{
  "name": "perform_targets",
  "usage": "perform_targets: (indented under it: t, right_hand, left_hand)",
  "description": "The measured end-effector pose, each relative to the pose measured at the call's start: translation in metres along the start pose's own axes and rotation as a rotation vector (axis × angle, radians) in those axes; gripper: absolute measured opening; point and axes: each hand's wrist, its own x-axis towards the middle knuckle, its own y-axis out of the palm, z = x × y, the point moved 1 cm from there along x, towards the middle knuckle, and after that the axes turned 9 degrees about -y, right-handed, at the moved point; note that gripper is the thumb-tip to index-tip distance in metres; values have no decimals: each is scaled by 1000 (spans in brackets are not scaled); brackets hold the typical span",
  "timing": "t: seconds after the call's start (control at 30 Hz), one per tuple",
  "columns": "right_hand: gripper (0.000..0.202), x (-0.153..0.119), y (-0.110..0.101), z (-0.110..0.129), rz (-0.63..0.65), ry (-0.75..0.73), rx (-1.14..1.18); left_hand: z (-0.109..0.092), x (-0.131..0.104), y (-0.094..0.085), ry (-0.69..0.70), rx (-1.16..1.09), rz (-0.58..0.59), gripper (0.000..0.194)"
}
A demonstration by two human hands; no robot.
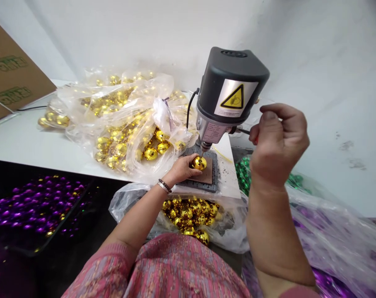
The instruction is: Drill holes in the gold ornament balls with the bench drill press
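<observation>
Under the bit of a small bench drill press, my left hand grips a shiny gold disco-ball bauble between thumb and fingers. The bit points down at the top of the bauble; whether it has entered cannot be made out. A brown board lies beneath, on the drill's dark base, with dark shavings around. My right hand is closed around the end of the feed lever at the drill's right side; a bit of red shows at its fingers.
Clear plastic bags of gold baubles cover the white table. Another open bag of gold baubles is at my lap. Purple baubles fill a dark tray at left. Green baubles and purple bags lie right. A cardboard box stands far left.
</observation>
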Motion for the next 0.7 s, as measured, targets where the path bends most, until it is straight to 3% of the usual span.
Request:
perform_targets:
  t: [0.2,0.4,0.47,0.53,0.6,0.67,0.7]
  right_hand:
    - [12,13,4,-1,-8,26,60]
    - [13,8,4,-3,-25,7,73]
    - [13,9,3,-4,-18,2,63]
    - [14,9,2,-5,-11,-7,55]
    - [14,9,1,-6,-2,-21,44]
    - [14,8,0,-6,8,-39,24]
    - [15,7,0,-7,12,-47,15]
  left_hand:
    - [1,-30,-7,73,-22,-67,55]
    - [5,-73,-20,177,67,125,67]
    - [8,-79,-27,171,84,128,67]
    - [12,-75,-40,108,100,-9,53]
    - [18,-64,-57,-7,173,-245,38]
    - [24,-51,-75,-153,326,-481,38]
    - [28,-44,-83,-230,419,-541,40]
